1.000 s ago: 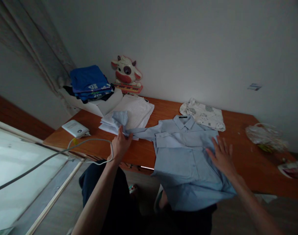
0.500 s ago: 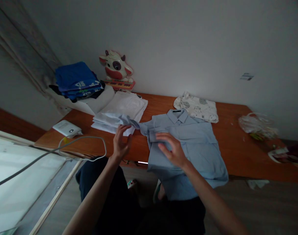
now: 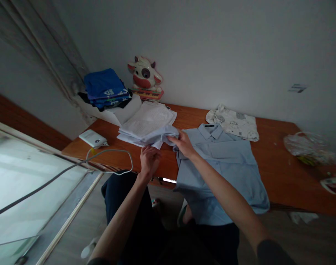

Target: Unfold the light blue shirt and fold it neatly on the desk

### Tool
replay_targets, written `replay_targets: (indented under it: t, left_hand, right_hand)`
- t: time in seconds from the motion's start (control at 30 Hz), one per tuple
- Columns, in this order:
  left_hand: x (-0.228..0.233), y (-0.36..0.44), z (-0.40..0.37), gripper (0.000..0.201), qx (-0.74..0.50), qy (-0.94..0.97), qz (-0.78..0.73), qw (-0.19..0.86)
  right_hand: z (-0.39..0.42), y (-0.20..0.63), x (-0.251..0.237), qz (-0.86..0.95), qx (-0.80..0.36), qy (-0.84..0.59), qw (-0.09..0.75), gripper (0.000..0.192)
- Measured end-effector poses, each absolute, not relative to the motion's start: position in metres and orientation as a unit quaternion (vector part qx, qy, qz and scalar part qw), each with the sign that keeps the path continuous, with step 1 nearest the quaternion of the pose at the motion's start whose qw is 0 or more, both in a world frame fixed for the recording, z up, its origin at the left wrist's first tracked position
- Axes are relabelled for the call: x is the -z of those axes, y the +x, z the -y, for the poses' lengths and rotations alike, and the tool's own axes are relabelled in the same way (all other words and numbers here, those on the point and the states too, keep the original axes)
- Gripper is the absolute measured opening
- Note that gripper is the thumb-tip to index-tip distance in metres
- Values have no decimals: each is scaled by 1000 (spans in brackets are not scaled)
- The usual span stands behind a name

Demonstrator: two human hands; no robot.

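Note:
A light blue collared shirt lies front up on the wooden table, its lower end hanging over the near edge. One of its sleeves reaches left onto a pile of folded white clothes. With thumb and fingers closed, my right hand grips this sleeve near the shoulder side. My left hand is just below the cuff end, at the pile's front edge. Its fingers are curled in, and whatever lies between them is hidden.
Folded blue clothes rest on a white box at the left. Behind stands a cow-shaped toy keyboard. A white device with a cable is front left. Patterned white clothing and a plastic bag lie to the right.
My right hand has moved up and left from above the shirt and closed on the sleeve. My left hand's fingers have curled in. The whole view has shifted, so things appear further right.

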State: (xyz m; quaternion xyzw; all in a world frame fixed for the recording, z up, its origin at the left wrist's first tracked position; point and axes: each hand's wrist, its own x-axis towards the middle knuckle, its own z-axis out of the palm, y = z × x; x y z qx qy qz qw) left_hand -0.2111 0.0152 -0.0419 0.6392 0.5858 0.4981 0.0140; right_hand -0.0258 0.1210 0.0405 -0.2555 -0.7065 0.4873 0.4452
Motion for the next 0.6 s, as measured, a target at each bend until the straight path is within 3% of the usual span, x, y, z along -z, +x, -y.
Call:
replay_targets:
  t: [0.07, 0.2, 0.27, 0.4, 0.5, 0.6]
  left_hand:
    - [38, -205, -13, 36, -529, 606, -594, 19]
    - [27, -189, -17, 74, -589, 579, -560, 65]
    - [25, -183, -19, 69, -630, 562, -525, 108]
    - [42, -170, 8, 24, -731, 447, -497, 135]
    - [85, -147, 67, 53, -724, 414, -501, 228]
    - [134, -111, 122, 70, -573, 388, -654, 306]
  right_hand:
    - [-114, -3, -45, 666, -529, -255, 460, 32]
    - [-89, 36, -38, 792, -494, -231, 272, 28]
    - [-78, 43, -24, 830, -441, -249, 235, 21]
    - [-76, 44, 13, 760, -454, -329, 329, 24]
    - [-87, 46, 40, 643, -509, -384, 425, 32]
    - [-95, 50, 59, 560, -555, -393, 473, 36]
